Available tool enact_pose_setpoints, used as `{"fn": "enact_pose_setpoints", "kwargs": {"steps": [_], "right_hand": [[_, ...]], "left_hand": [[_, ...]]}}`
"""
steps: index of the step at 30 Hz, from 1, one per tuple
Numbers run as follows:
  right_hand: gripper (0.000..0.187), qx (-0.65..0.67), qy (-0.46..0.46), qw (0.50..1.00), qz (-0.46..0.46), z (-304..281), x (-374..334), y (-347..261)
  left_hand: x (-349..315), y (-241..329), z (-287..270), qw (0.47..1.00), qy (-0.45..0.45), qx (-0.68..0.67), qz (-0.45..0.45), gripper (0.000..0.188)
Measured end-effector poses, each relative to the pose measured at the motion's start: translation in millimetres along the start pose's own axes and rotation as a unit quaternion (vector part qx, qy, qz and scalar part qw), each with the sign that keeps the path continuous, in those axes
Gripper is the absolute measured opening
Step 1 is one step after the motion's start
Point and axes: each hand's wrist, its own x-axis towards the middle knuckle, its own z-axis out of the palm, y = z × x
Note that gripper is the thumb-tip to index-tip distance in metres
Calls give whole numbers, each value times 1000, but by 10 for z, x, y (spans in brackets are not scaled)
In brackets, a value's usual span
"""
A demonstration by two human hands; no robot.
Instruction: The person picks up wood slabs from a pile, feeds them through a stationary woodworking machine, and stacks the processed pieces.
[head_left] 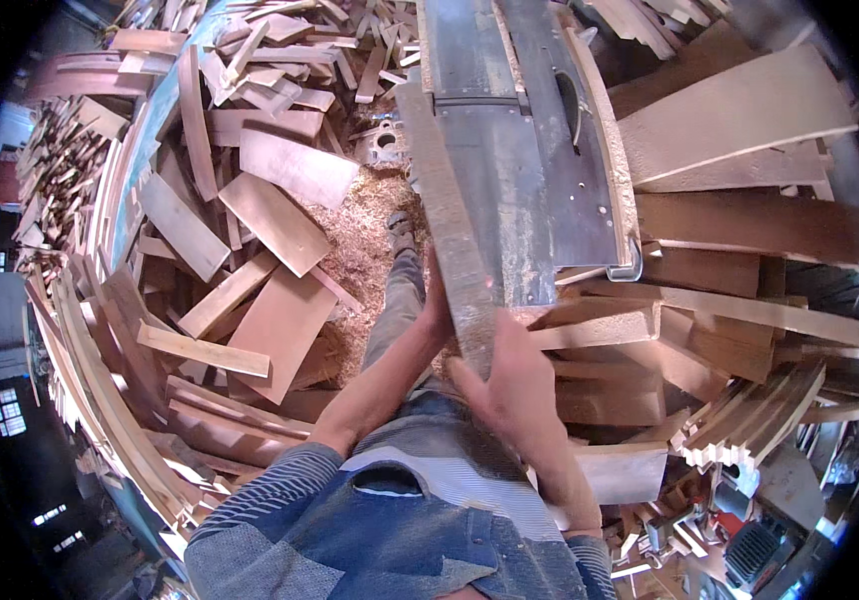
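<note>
A long wooden board [450, 205] is held on its narrow edge, pointing away from me along the left side of a machine's flat metal table [515, 190]. My right hand [518, 375] is closed around the near end of the board, thumb on its left side. My left hand [437, 308] presses against the board's left face a little farther up; its fingers are partly hidden behind the board. A dark slot [475, 101] crosses the metal table near the board's far end.
Loose boards [275, 222] lie heaped on the left over sawdust [350, 290]. More wide boards [740, 120] are stacked at the right, with a bundle of curved strips [755, 415] below. A metal bracket [627, 262] sticks out at the table's near right corner. My foot [401, 228] stands beside the machine.
</note>
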Motion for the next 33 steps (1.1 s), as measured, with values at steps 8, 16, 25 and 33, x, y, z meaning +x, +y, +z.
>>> {"fn": "enact_pose_setpoints", "kwargs": {"steps": [8,16,25,33], "right_hand": [[75,-141,74,972,-171,318,-372,-141],[69,-82,65,974,-200,431,-367,29],[82,-2,18,991,-132,64,-492,82],[91,-19,19,999,36,-25,-602,426]], "left_hand": [[-1045,-364,-1041,918,-178,347,64,46],[-1501,-153,-949,799,-171,576,32,47],[-864,-397,-684,805,-342,465,136,49],[1300,-1629,-300,987,-140,-56,-55,73]]}}
